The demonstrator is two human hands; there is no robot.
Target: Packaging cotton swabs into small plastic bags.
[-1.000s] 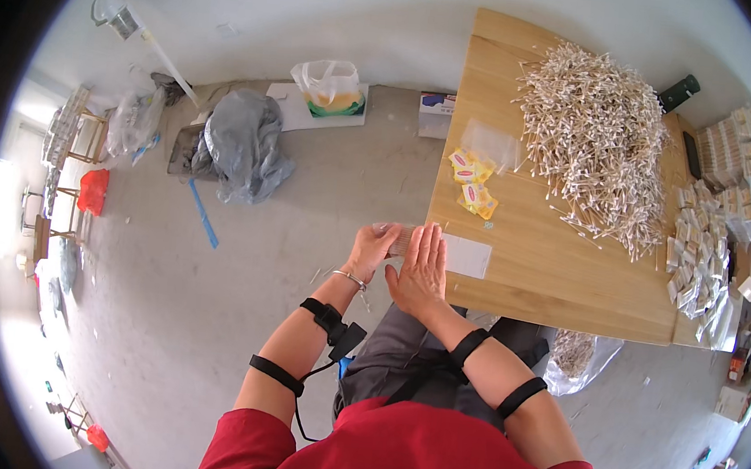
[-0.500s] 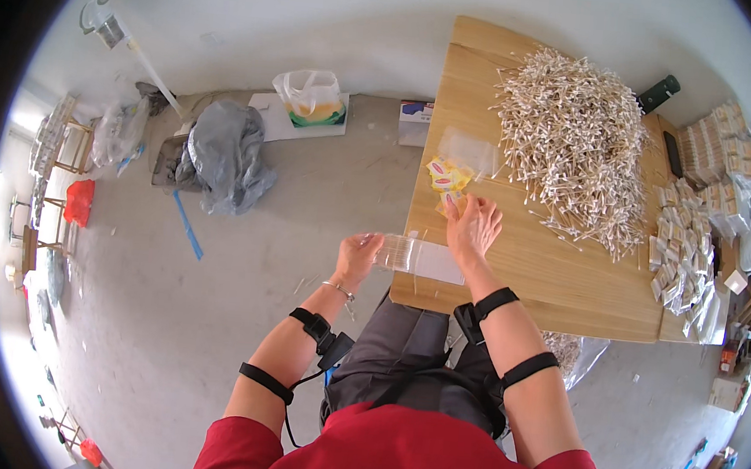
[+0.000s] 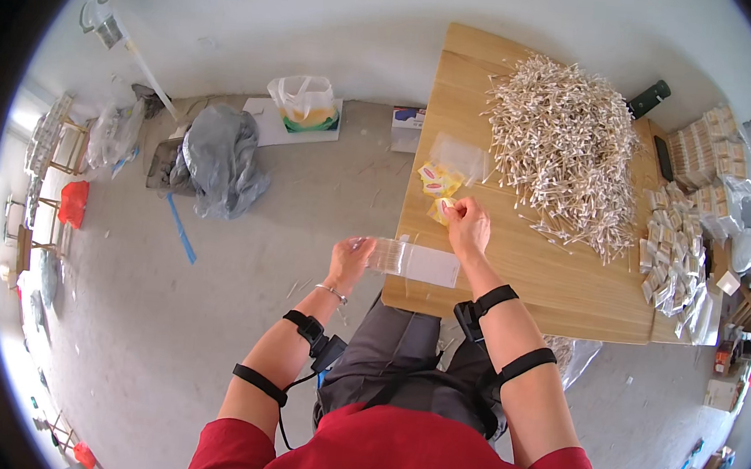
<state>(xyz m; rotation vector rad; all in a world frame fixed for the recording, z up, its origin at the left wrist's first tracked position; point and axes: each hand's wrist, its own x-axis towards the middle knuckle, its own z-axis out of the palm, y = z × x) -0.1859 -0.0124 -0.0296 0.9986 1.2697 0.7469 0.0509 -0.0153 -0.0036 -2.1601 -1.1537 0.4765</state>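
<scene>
The right hand point(image 3: 467, 224) has left the left hand point(image 3: 349, 259), now pinching a yellow card point(image 3: 442, 209) at one o'clock; the left is gripping the clear bag point(image 3: 409, 259), ready for filling.

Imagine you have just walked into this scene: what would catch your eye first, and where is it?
The big heap of pale sticks on the far side of the wooden table dominates. Nearer, the left hand holds a clear plastic bag at the table's edge, while the right hand touches small yellow packets beside the heap.
</scene>
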